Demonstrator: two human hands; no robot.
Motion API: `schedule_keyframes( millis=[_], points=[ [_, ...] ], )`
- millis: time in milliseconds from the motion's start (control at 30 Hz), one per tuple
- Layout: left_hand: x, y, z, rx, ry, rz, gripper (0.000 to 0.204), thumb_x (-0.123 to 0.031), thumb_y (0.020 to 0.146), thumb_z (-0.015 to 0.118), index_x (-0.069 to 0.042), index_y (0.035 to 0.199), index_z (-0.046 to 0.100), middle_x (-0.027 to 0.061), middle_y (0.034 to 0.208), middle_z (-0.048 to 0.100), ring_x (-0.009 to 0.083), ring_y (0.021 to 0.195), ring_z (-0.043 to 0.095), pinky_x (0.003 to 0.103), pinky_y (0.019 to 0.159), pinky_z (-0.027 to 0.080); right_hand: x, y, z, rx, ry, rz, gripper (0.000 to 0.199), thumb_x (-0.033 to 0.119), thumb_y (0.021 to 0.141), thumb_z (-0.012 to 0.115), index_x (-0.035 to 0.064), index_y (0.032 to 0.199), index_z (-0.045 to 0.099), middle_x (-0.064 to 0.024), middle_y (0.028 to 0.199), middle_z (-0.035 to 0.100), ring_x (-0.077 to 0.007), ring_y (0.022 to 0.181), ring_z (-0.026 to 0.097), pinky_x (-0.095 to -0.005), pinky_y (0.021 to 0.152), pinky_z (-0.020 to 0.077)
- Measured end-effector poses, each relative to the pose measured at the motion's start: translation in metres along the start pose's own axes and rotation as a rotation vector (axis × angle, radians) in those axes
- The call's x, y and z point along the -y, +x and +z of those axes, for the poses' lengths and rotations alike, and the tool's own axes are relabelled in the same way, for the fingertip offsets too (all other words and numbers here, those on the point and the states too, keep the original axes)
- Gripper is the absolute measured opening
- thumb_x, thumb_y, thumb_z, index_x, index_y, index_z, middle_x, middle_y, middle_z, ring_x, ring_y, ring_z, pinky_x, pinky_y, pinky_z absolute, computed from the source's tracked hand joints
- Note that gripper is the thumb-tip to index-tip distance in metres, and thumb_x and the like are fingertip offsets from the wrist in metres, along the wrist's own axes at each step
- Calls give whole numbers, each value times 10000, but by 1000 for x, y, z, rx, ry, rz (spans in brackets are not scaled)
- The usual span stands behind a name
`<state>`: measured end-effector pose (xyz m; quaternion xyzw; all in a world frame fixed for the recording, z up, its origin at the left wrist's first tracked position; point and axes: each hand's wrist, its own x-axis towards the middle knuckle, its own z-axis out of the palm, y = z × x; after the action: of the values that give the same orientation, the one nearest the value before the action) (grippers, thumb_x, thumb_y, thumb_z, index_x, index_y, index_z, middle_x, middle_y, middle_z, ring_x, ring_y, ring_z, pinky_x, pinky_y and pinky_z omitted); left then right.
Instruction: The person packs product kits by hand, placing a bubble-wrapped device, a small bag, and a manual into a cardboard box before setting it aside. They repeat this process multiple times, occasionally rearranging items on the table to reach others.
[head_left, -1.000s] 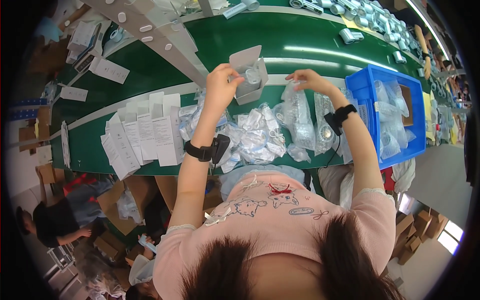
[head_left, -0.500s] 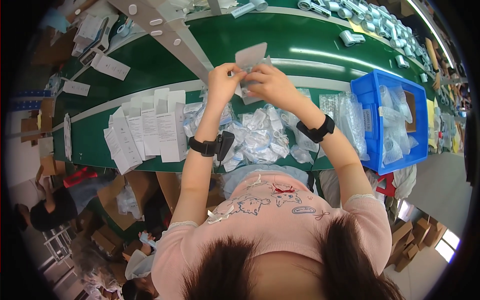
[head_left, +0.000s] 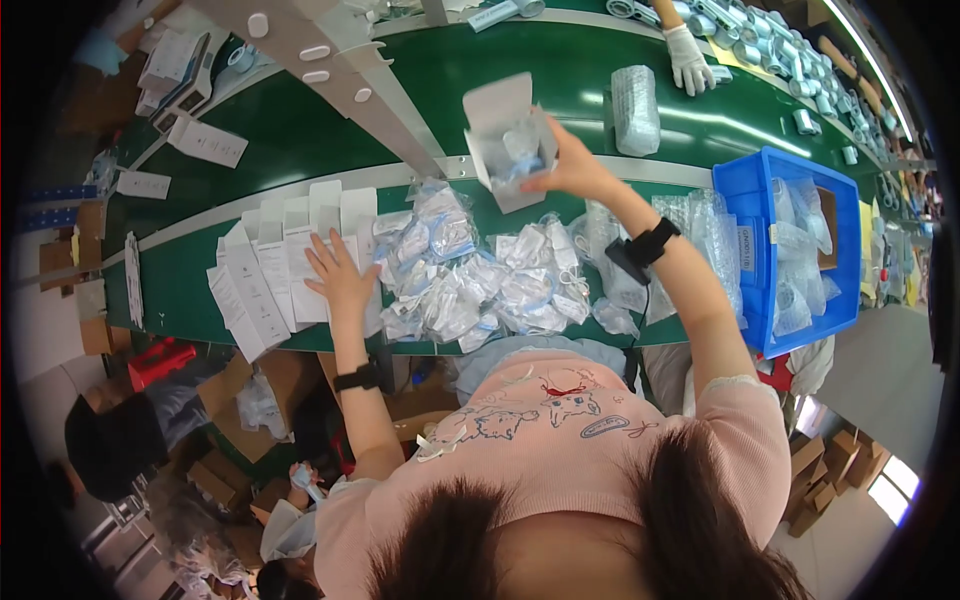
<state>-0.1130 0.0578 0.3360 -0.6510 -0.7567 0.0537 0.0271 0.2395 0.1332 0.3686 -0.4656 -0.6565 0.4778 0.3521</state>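
Observation:
My right hand (head_left: 572,165) grips a small white box (head_left: 497,135) by its right side, above the green bench. The box's flap stands up, and something clear and light blue shows inside. To the left, my left hand (head_left: 342,275) lies with fingers spread on a row of flat white cartons (head_left: 300,265), holding none of them. Between my arms sits a heap of small clear bags (head_left: 480,285) with white and pale blue contents.
A blue bin (head_left: 735,240) with bubble-wrapped items stands at the right, beside bubble-wrap bags (head_left: 690,215). On the belt beyond lies a bubble-wrapped bundle (head_left: 636,112). A co-worker's gloved hand (head_left: 687,62) reaches in near light-blue parts (head_left: 745,40). A metal post (head_left: 340,75) rises at the upper left.
My left hand has left the box and come down to the cartons. My right hand has turned the opened box. A bubble-wrapped bundle and a gloved hand have appeared at the belt.

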Motion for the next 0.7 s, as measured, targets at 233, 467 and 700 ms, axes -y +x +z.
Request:
schedule_keyframes(
  millis=[233,467,700],
  points=[
    [38,6,35,-70,-468,157,795,-244,659,711,-38,1302,292,212,1288,264,362,1114,335,419,937,307,-32,97,-49,-359,127,-64,998,156,541,798,36,1330,199,-130,1224,423,-221,1122,431,-334,928,365],
    [52,14,31,54,-638,42,745,-194,625,742,5,1211,327,201,1198,368,341,1102,371,371,907,333,-71,107,-59,-381,-476,-215,1002,250,553,787,53,1340,198,-215,1275,362,-325,1174,354,-394,988,274],
    [30,-25,-87,367,-1294,115,764,-140,616,729,-19,1223,281,179,1198,387,277,1099,416,369,921,331,-123,67,-137,-466,-1003,698,875,368,622,708,95,1327,267,-287,1182,428,-398,1061,441,-431,916,354]
  ],
)
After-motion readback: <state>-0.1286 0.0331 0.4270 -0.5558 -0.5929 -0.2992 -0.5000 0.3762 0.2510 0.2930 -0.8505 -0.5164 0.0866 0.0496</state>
